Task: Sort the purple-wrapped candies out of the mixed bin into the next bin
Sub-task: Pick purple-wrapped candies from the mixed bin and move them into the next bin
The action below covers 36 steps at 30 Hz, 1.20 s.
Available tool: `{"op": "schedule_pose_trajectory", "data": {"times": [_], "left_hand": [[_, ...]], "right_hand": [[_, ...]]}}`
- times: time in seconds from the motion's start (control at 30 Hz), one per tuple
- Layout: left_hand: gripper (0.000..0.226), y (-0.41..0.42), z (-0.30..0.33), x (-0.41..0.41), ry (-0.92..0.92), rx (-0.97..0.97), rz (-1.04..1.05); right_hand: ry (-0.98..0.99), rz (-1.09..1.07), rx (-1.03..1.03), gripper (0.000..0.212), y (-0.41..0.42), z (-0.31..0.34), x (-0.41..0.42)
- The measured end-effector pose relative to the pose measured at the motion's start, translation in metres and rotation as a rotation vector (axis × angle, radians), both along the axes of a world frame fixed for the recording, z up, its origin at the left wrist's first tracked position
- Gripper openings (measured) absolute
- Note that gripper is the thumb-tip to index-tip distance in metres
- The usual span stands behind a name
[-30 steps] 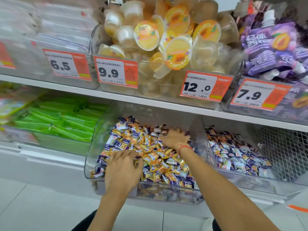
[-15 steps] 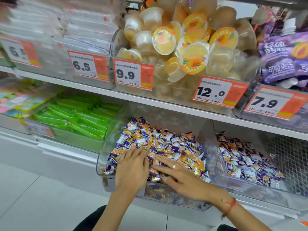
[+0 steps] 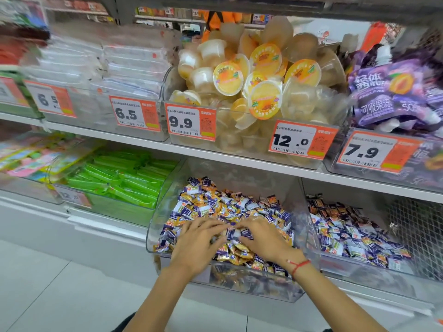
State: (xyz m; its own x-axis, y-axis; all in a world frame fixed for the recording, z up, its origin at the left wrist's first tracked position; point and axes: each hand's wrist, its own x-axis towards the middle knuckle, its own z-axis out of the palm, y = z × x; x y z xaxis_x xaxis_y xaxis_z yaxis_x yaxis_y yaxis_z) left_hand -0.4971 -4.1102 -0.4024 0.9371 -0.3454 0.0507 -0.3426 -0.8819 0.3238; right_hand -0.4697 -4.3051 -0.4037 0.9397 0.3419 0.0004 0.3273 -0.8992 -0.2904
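The right hand (image 3: 261, 238) has met the left hand (image 3: 196, 243), fingers spread on candies (image 3: 215, 207).

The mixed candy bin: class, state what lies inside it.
Inside the mixed bin lies a heap of purple-wrapped candies and orange-wrapped candies. The left hand and right hand rest on the heap, covering the candies beneath.

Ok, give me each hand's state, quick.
Left hand: open, fingers resting on the candies.
Right hand: open, fingers spread on the candies.
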Motion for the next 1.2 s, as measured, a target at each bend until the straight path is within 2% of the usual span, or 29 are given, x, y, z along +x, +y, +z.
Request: {"op": "schedule_pose_trajectory", "data": {"times": [0.17, 0.27, 0.37, 0.47, 0.57, 0.63, 0.67, 0.73, 0.8, 0.9, 1.0, 1.13, 1.2], "left_hand": [[0.04, -0.016, 0.016, 0.012, 0.026, 0.121, -0.083], [0.033, -0.016, 0.017, 0.015, -0.027, 0.026, -0.015], [0.032, -0.003, 0.02, 0.01, -0.09, -0.078, 0.095], [0.031, 0.012, 0.023, 0.004, -0.018, -0.097, 0.084], [0.031, 0.012, 0.027, 0.001, 0.117, -0.11, -0.011], [0.035, 0.007, 0.029, 0.002, 0.204, -0.146, -0.049], [0.04, 0.005, 0.029, 0.004, 0.247, -0.149, -0.067], [0.05, 0.0, 0.029, 0.007, 0.305, -0.065, -0.127], [0.053, -0.005, 0.028, 0.008, 0.293, 0.045, -0.152], [0.048, -0.012, 0.026, 0.009, 0.199, 0.103, -0.114], [0.043, -0.015, 0.024, 0.01, 0.144, 0.072, -0.082], [0.039, -0.002, 0.029, 0.003, 0.042, -0.017, 0.013], [0.037, 0.008, 0.033, -0.004, -0.025, -0.089, 0.096]], "right_hand": [[0.045, -0.053, 0.274, 0.018, -0.014, 0.012, -0.002], [0.008, -0.142, 0.377, 0.027, -0.028, 0.022, -0.006], [0.027, -0.115, 0.433, 0.038, -0.037, 0.036, -0.009], [0.078, -0.025, 0.32, 0.039, -0.023, 0.041, -0.002], [0.222, 0.036, 0.125, 0.027, 0.004, 0.032, 0.007], [0.298, 0.051, -0.054, 0.035, 0.016, 0.022, 0.015], [0.296, 0.048, -0.089, 0.039, 0.018, 0.018, 0.018], [0.239, 0.029, -0.022, 0.038, 0.016, 0.014, 0.021], [0.214, -0.021, 0.117, 0.029, 0.008, 0.016, 0.02], [0.172, -0.11, 0.275, 0.02, -0.011, 0.027, 0.015], [0.154, -0.069, 0.125, 0.017, -0.03, 0.035, 0.012], [0.167, 0.06, -0.175, 0.039, -0.029, 0.033, 0.004], [0.114, 0.077, -0.239, 0.039, -0.023, 0.027, 0.003]]}}
